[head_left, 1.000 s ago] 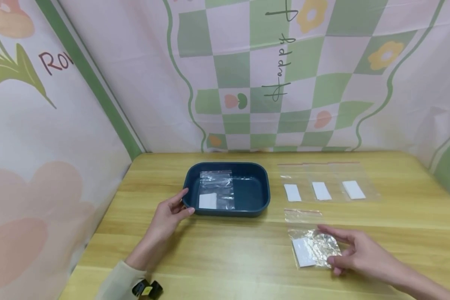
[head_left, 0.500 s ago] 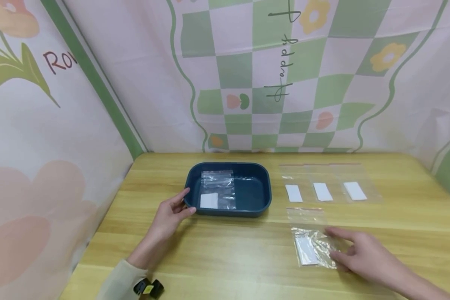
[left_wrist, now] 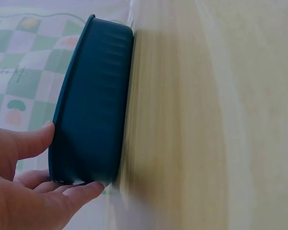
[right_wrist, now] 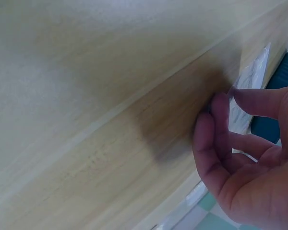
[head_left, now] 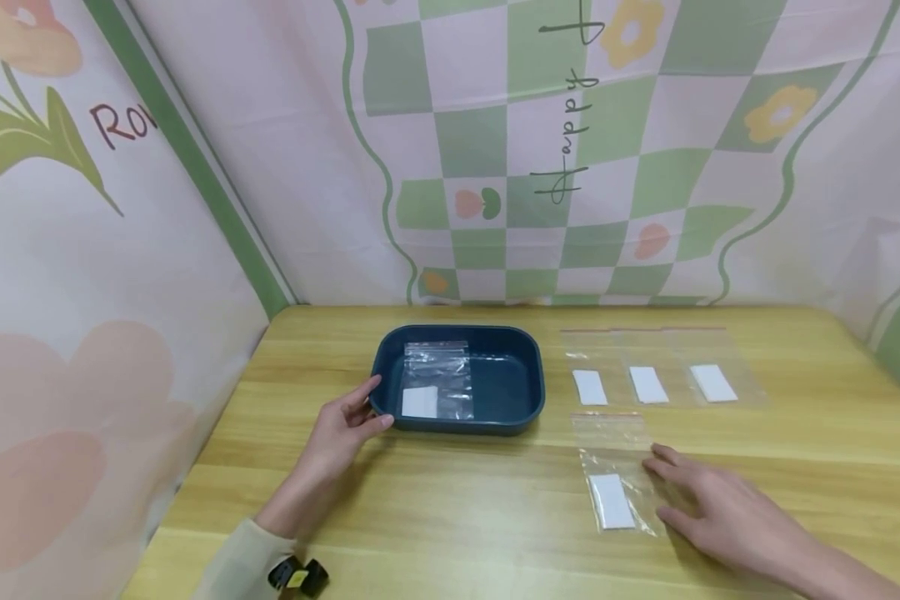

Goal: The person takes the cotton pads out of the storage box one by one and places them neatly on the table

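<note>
My left hand (head_left: 337,437) holds the left front corner of a dark blue tray (head_left: 525,417). In the left wrist view, the thumb touches the tray's rim and the fingers lie against its end wall. A clear zip bag (head_left: 446,375) with a white card inside lies in the tray. In front of the tray's right side, another zip bag (head_left: 581,437) with a white card (head_left: 612,502) lies flat on the table. My right hand (head_left: 727,500) is at that bag's right edge, fingers loosely bent, thumb and index finger apart in the head view.
Three clear zip bags, the left (head_left: 589,387), middle (head_left: 648,385) and right (head_left: 714,383), each with a white card, lie in a row at the back right. Patterned cloth (head_left: 465,150) rises behind the wooden table (head_left: 435,525).
The front zip bag, raised and creased at its right side a second ago, now lies flatter. My right hand's fingers have eased to its right edge. The left hand stays at the tray.
</note>
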The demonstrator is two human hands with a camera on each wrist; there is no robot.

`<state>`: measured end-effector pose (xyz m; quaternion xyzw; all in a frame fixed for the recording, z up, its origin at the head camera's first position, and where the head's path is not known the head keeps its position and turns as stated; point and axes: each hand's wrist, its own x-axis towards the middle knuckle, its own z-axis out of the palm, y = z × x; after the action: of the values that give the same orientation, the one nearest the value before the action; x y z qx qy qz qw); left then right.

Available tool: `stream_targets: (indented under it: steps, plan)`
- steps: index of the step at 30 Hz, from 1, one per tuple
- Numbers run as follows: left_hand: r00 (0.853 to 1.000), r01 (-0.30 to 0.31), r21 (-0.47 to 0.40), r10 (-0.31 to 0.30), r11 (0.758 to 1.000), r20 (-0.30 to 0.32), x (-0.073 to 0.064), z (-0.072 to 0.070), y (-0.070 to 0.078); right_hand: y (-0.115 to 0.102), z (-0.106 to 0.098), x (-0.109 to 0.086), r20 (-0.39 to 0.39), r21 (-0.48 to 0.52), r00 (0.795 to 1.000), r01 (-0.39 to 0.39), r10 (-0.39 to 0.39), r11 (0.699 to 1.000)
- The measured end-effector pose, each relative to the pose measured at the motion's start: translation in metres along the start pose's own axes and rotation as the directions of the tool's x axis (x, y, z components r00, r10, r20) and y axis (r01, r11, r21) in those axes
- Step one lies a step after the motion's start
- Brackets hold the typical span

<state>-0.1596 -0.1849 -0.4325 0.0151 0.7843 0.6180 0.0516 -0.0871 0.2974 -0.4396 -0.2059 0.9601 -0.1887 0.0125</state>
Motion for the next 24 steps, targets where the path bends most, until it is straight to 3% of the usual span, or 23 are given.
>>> stream_targets:
  steps: [9,17,21,24]
  plan:
    - [1.000,-0.006,0.002,0.006,1.000,-0.001,0.000,0.000,0.000,-0.001,-0.002,0.002,-0.002,-0.031,0.999,-0.037,0.037,0.999]
    - [1.000,-0.005,-0.005,0.005,1.000,0.000,-0.001,0.000,0.001,0.000,-0.005,0.003,-0.008,-0.018,1.000,-0.024,0.024,1.000]
    - [1.000,-0.005,-0.007,0.005,1.000,0.003,0.000,0.000,0.000,-0.004,-0.012,0.014,-0.101,0.042,0.994,0.037,-0.033,0.998]
    - [1.000,-0.006,-0.018,0.006,1.000,0.004,0.001,0.000,-0.001,-0.017,-0.029,0.033,-0.157,0.084,0.986,0.064,-0.051,0.994]
